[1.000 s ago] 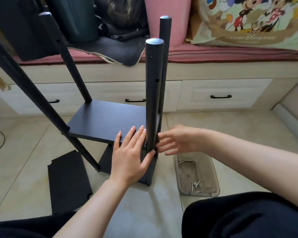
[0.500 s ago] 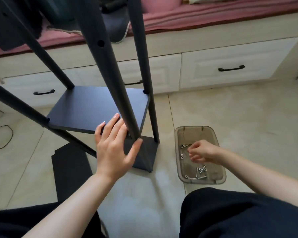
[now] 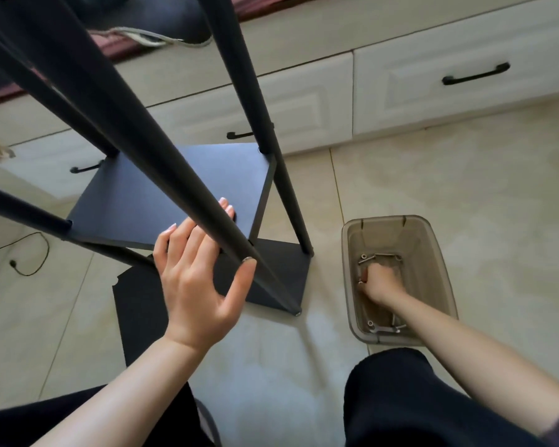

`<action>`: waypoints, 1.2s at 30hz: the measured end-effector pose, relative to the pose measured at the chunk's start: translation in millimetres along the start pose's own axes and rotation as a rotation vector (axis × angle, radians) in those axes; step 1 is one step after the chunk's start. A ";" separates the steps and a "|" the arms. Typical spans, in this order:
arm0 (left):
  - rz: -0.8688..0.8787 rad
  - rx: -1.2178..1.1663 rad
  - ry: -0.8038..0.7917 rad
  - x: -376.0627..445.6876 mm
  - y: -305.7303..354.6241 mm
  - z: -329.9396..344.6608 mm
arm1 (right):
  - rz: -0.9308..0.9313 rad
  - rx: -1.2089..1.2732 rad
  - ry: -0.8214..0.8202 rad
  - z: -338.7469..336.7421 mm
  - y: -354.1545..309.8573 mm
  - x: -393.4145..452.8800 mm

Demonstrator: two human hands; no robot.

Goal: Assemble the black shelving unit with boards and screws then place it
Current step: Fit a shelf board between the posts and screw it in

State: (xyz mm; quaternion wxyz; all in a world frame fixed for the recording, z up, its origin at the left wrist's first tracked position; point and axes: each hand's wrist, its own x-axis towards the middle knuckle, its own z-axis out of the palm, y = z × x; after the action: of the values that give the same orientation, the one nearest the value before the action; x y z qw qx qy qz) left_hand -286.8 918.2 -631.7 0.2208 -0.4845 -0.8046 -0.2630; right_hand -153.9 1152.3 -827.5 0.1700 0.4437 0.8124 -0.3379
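Head view looks down on the black shelving unit [image 3: 181, 191], standing on the tiled floor [image 3: 449, 175] with two boards fitted. Its near post [image 3: 162, 162] slants up toward the camera, and the left hand [image 3: 197, 279] steadies it, fingers straight on one side and thumb on the other. To the right, the right hand [image 3: 380, 279] reaches into the clear bin [image 3: 446, 285] among the screws [image 3: 373, 258]; whether it pinches one I cannot tell. A loose board [image 3: 136, 304] lies flat beside the unit.
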 end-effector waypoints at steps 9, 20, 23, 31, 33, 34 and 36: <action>0.002 -0.005 0.003 1.6 3.5 -1.3 | -0.010 0.007 0.055 3.4 -0.1 -0.8; -0.020 0.019 -0.022 2.7 4.5 -5.8 | -0.139 0.270 0.176 -30.0 12.8 -31.0; -0.043 -0.001 -0.054 4.2 7.0 -9.5 | -0.171 0.439 0.176 -42.2 2.3 -48.6; -0.105 -0.003 -0.193 7.1 12.0 -25.9 | -0.342 0.710 0.112 -64.2 -50.8 -106.1; -0.109 0.005 -0.226 7.8 12.3 -28.9 | -0.368 0.769 0.079 -66.1 -63.8 -119.0; -0.111 0.006 -0.239 8.4 12.4 -30.3 | -0.383 0.801 0.061 -67.1 -70.7 -124.2; -0.116 -0.002 -0.262 9.1 12.6 -31.7 | -0.392 0.869 0.033 -68.3 -85.1 -132.5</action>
State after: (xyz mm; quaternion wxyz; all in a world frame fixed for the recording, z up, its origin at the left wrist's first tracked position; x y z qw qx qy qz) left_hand -276.3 909.0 -599.3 0.0977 -0.4678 -0.8528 -0.2105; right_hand -150.7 1087.6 -668.5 -0.1113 0.3174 0.6670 -0.6648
